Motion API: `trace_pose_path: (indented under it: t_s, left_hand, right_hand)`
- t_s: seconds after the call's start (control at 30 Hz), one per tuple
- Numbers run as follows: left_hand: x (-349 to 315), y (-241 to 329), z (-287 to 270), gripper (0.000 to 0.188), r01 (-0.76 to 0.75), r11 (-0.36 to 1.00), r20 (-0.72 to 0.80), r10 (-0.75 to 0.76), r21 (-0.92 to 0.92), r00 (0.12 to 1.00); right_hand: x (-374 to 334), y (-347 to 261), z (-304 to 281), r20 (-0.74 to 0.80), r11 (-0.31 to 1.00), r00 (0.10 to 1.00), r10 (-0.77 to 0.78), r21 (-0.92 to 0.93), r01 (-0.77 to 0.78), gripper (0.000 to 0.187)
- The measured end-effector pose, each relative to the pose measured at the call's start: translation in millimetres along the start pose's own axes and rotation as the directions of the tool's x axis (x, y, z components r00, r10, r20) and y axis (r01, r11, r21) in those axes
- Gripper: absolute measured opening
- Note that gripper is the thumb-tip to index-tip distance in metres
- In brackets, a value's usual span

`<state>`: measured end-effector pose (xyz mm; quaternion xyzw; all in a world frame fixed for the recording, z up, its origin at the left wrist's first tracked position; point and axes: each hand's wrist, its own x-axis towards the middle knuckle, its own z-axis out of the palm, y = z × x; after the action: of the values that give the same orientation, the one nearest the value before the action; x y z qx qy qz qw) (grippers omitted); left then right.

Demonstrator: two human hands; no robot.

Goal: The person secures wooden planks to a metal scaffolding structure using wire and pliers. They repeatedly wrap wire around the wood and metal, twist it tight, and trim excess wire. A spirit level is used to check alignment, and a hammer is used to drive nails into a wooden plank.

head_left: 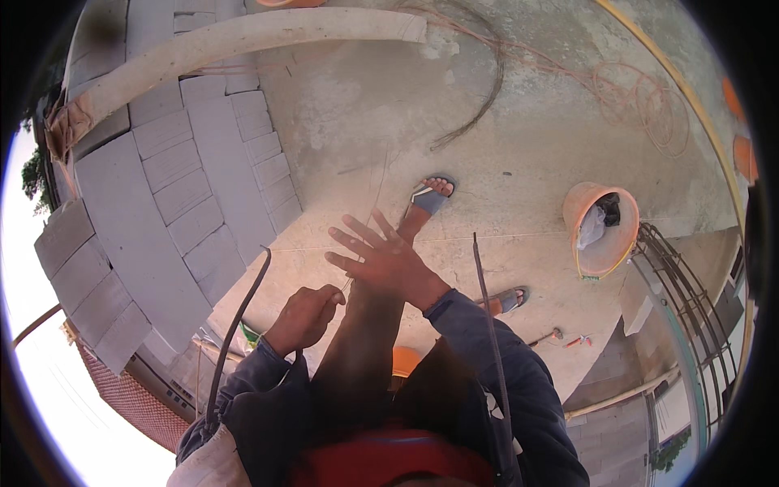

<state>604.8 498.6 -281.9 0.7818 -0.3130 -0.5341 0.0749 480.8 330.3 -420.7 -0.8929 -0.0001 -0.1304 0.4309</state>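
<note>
My left hand [304,318] is closed in a pinch in front of my left thigh. A thin wire [381,180] runs from its fingertips, passes behind my right hand and shows again on the floor side beyond. My right hand [388,261] is open with its fingers spread, just right of the left hand and above my leg. Nothing shows in its grasp, though its palm side is hidden. Below the hands, my sandalled feet stand apart on the concrete floor [349,122].
Stacked grey blocks [146,211] rise at the left, with a long pale curved strip [268,31] across them. An orange bucket [578,213] holding plastic bags stands at the right, beside a rebar cage [690,308]. A wire bundle [487,105], pinkish cord [641,101] and hammer [548,336] lie on the floor.
</note>
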Motion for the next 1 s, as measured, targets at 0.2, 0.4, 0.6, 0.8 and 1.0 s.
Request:
trace_pose_path:
  t_s: [0.2, 0.4, 0.6, 0.8, 1.0]
  left_hand:
    - [-117, 146, -71, 0.011, -0.571, 0.721, 0.051, 0.602, 0.393, 0.797]
    - [-147, 319, -23, 0.010, -0.869, -0.043, 0.369, 0.915, 0.494, 0.165]
    - [-202, 517, 88, 0.006, -0.782, -0.517, 0.652, 0.732, 0.347, -0.195]
    - [-252, 609, 233, 0.006, -0.636, -0.744, 0.796, 0.505, 0.204, -0.335]
    - [-299, 652, 384, 0.022, -0.780, -0.556, 0.674, 0.696, 0.288, -0.248]
  right_hand:
    - [-67, -161, -184, 0.009, 0.970, 0.995, 0.102, 0.221, -0.101, 0.021]
    - [-195, -293, -342, -0.131, 0.704, 0.795, 0.593, 0.563, -0.432, 0.019]
    - [-332, -417, -412, -0.572, 0.631, 0.347, 0.743, 0.428, -0.646, 0.020]
    - [-468, -479, -402, -0.690, 0.556, -0.007, 0.724, 0.589, -0.587, 0.025]
    - [-617, -513, -415, -0.682, 0.513, -0.153, 0.715, 0.661, -0.547, 0.024]
